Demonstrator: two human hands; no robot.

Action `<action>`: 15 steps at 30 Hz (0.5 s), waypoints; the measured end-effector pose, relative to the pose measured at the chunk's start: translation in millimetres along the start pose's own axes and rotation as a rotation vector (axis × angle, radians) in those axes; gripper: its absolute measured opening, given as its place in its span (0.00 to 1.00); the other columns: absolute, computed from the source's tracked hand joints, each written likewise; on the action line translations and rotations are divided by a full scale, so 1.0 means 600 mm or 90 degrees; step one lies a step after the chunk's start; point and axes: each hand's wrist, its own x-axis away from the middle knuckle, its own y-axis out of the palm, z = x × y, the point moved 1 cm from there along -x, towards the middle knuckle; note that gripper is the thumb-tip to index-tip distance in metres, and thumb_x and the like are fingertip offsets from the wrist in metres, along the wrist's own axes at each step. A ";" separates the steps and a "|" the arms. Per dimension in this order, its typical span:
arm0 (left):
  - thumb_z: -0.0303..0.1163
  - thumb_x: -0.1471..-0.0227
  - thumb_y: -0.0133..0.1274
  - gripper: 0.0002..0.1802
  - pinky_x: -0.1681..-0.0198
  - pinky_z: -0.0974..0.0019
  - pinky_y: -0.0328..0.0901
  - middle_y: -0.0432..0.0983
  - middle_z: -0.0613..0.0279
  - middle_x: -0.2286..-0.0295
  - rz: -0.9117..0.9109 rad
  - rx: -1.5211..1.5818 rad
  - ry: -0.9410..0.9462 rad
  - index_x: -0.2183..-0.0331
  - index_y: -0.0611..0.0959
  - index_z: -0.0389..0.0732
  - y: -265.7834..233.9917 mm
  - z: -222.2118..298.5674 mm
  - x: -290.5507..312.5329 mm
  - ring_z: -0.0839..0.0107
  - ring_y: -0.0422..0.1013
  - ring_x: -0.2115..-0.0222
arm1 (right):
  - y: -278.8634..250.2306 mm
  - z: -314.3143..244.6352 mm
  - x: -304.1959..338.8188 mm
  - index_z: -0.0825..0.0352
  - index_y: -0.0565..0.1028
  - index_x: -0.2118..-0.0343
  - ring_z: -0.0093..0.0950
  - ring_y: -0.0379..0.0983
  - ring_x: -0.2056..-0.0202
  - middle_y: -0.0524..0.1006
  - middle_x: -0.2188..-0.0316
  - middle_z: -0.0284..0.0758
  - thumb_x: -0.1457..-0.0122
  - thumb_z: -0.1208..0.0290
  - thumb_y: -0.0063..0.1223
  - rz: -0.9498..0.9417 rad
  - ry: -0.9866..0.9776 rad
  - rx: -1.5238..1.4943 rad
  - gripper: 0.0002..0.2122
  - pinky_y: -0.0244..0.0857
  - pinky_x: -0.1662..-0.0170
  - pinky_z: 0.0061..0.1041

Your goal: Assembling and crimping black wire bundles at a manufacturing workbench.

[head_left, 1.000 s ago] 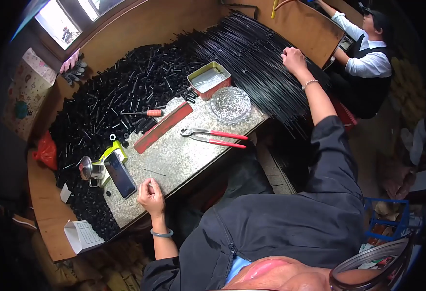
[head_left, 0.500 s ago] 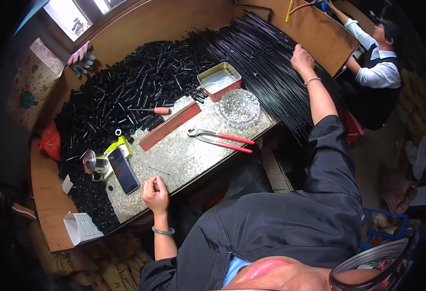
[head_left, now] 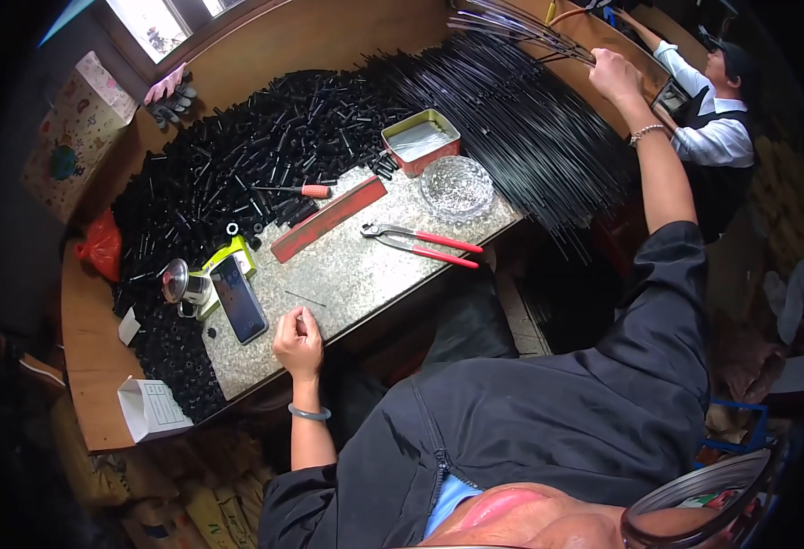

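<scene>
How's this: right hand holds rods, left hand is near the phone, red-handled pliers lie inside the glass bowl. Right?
Not quite. The pliers lie on the slab beside the bowl, not inside it; the head view shows this. The rest stands: right hand holds rods, left hand is near the phone.

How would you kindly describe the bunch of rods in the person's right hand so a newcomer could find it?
Start at the speckled slab and look past its right end to the big pile of long black rods. Over that pile's far side, the right hand grips the bunch of rods. Unlike the rods packed below, these are lifted, tips fanned apart.
</scene>
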 end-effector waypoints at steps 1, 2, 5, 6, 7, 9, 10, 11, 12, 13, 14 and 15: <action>0.27 0.54 0.54 0.02 0.83 0.66 0.57 0.65 0.62 0.85 0.001 0.001 0.009 0.74 0.78 0.39 0.000 0.001 0.000 0.70 0.61 0.87 | -0.005 0.010 -0.003 0.64 0.74 0.66 0.42 0.71 0.60 0.75 0.65 0.43 0.46 0.59 0.48 0.020 -0.017 -0.008 0.13 0.65 0.59 0.39; 0.27 0.54 0.54 0.02 0.83 0.66 0.58 0.66 0.62 0.85 -0.009 -0.014 -0.002 0.74 0.78 0.40 0.001 0.004 0.000 0.69 0.62 0.87 | -0.014 0.019 -0.009 0.66 0.74 0.67 0.42 0.71 0.60 0.75 0.66 0.44 0.47 0.58 0.49 0.059 -0.040 -0.072 0.14 0.65 0.60 0.38; 0.27 0.55 0.54 0.02 0.83 0.66 0.58 0.66 0.62 0.85 0.010 0.014 0.018 0.74 0.78 0.41 0.002 0.004 0.001 0.69 0.63 0.87 | -0.046 0.017 0.005 0.67 0.74 0.69 0.41 0.72 0.64 0.76 0.70 0.43 0.47 0.56 0.50 0.140 -0.079 -0.114 0.16 0.64 0.62 0.37; 0.28 0.55 0.54 0.02 0.83 0.65 0.58 0.66 0.62 0.85 -0.001 0.011 0.018 0.74 0.78 0.41 0.001 0.004 0.001 0.68 0.63 0.87 | -0.064 0.008 0.007 0.67 0.74 0.70 0.38 0.73 0.69 0.76 0.75 0.41 0.48 0.56 0.50 0.023 -0.073 -0.119 0.16 0.63 0.65 0.34; 0.28 0.55 0.54 0.02 0.83 0.65 0.58 0.66 0.62 0.85 -0.012 0.008 0.017 0.74 0.79 0.41 0.000 0.004 0.000 0.68 0.63 0.87 | -0.079 -0.002 0.018 0.67 0.74 0.70 0.38 0.73 0.69 0.76 0.75 0.41 0.48 0.56 0.50 0.026 -0.076 -0.122 0.16 0.63 0.65 0.34; 0.27 0.55 0.54 0.04 0.80 0.65 0.60 0.68 0.61 0.81 -0.038 0.023 0.023 0.72 0.78 0.41 -0.006 0.008 0.000 0.67 0.65 0.83 | -0.106 -0.034 0.051 0.69 0.73 0.73 0.32 0.71 0.75 0.73 0.81 0.39 0.47 0.57 0.50 0.115 -0.125 -0.235 0.16 0.62 0.69 0.31; 0.27 0.56 0.54 0.05 0.78 0.65 0.60 0.69 0.61 0.80 -0.047 0.046 0.029 0.71 0.78 0.41 -0.013 0.024 -0.005 0.67 0.66 0.81 | -0.119 -0.054 0.069 0.69 0.72 0.75 0.22 0.66 0.79 0.69 0.84 0.32 0.45 0.61 0.50 0.072 -0.198 -0.306 0.14 0.60 0.74 0.25; 0.27 0.58 0.56 0.10 0.70 0.64 0.63 0.71 0.58 0.75 -0.059 0.092 0.058 0.68 0.78 0.40 -0.011 0.035 -0.013 0.62 0.68 0.74 | -0.131 -0.072 0.089 0.69 0.72 0.75 0.22 0.66 0.79 0.69 0.84 0.32 0.45 0.61 0.50 0.073 -0.205 -0.307 0.14 0.60 0.74 0.25; 0.27 0.59 0.57 0.13 0.65 0.62 0.63 0.71 0.56 0.72 -0.029 0.118 0.136 0.66 0.78 0.40 -0.021 0.066 -0.028 0.60 0.68 0.70 | -0.141 -0.099 0.109 0.68 0.72 0.74 0.18 0.63 0.81 0.67 0.85 0.28 0.44 0.63 0.50 0.006 -0.267 -0.442 0.12 0.57 0.76 0.21; 0.28 0.61 0.58 0.17 0.60 0.61 0.62 0.72 0.54 0.69 -0.001 0.147 0.214 0.64 0.78 0.39 -0.029 0.109 -0.053 0.57 0.68 0.66 | -0.149 -0.122 0.131 0.67 0.72 0.74 0.13 0.60 0.82 0.64 0.86 0.24 0.43 0.65 0.49 -0.066 -0.324 -0.572 0.10 0.54 0.78 0.17; 0.30 0.63 0.61 0.26 0.52 0.59 0.59 0.71 0.51 0.61 -0.038 0.208 0.223 0.58 0.75 0.38 -0.037 0.147 -0.076 0.54 0.66 0.58 | -0.162 -0.141 0.157 0.66 0.71 0.72 0.11 0.58 0.83 0.64 0.86 0.22 0.42 0.66 0.49 -0.167 -0.323 -0.635 0.08 0.51 0.80 0.14; 0.36 0.65 0.64 0.36 0.48 0.59 0.56 0.68 0.50 0.55 -0.050 0.231 0.223 0.53 0.70 0.35 -0.047 0.186 -0.097 0.54 0.63 0.53 | -0.172 -0.166 0.187 0.64 0.71 0.70 0.08 0.56 0.84 0.63 0.86 0.20 0.42 0.66 0.49 -0.274 -0.323 -0.698 0.07 0.48 0.81 0.11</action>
